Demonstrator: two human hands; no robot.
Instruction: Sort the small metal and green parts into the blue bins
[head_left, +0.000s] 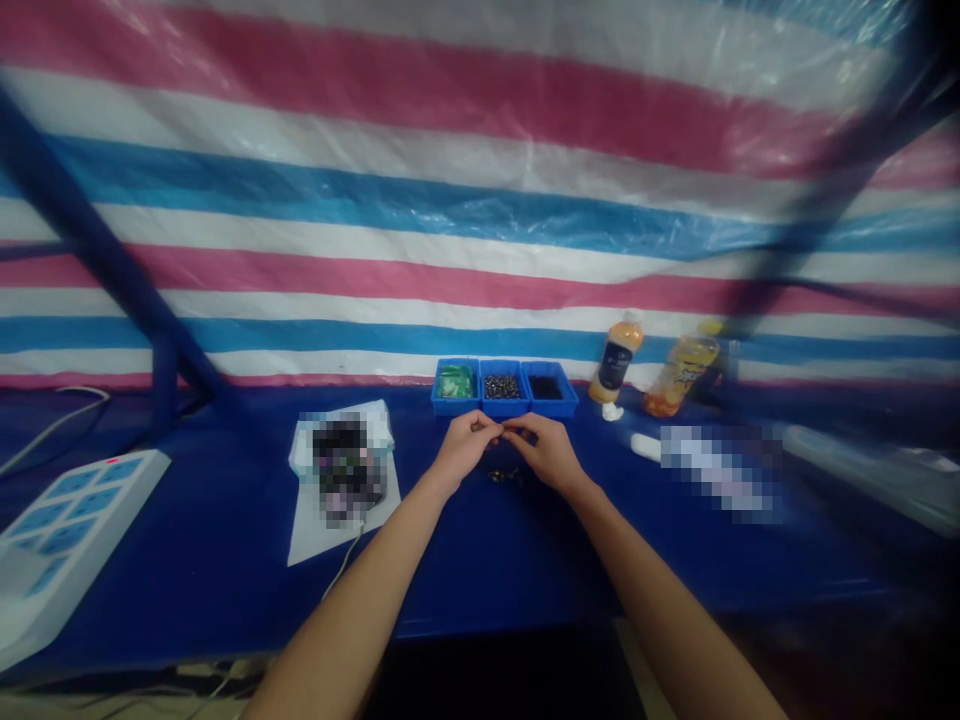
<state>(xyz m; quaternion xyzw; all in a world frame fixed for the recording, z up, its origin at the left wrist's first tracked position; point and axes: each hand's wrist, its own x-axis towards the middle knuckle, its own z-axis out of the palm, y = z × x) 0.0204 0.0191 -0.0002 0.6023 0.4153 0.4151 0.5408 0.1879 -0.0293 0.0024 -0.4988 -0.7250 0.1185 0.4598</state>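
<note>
My left hand (465, 447) and my right hand (547, 452) meet above the blue table top, their fingertips pinched together around a tiny dark part (500, 432) that is mostly hidden. Just below my hands, a small cluster of dark metal parts (505, 477) lies on the table. Directly beyond my fingertips stands a blue three-compartment tray (504, 409). Its left compartment holds green packets (456, 381), the middle one small dark metal pieces (502, 387), and the right one black material (545, 387).
A white sheet (330, 535) under a pixelated object lies left of my hands, with a white cable beside it. A white panel with blue keys (75, 530) sits at the left edge. Two orange-capped bottles (616, 360) stand at the back right, before a striped tarpaulin.
</note>
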